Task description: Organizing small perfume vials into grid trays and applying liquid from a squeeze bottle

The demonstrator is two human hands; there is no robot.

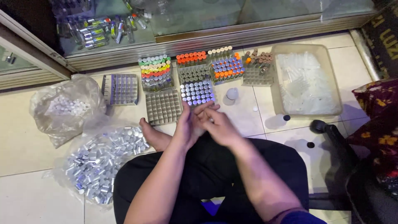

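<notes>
My left hand (pixel 187 126) and my right hand (pixel 216 124) meet above my lap, fingers closed together around something small and pale that I cannot make out. Just beyond them stands a grey grid rack filled with silver-capped vials (pixel 197 92). An empty grey grid rack (pixel 163 107) sits to its left. An open plastic bag of silver vials (pixel 105 159) lies by my left knee.
Further racks hold capped tubes in orange, green, yellow and brown (pixel 226 68). Another empty rack (pixel 120 88) and a bag of white caps (pixel 66 107) are at left. A clear tub of plastic tubes (pixel 306 81) stands at right. A glass cabinet (pixel 166 25) runs along the back.
</notes>
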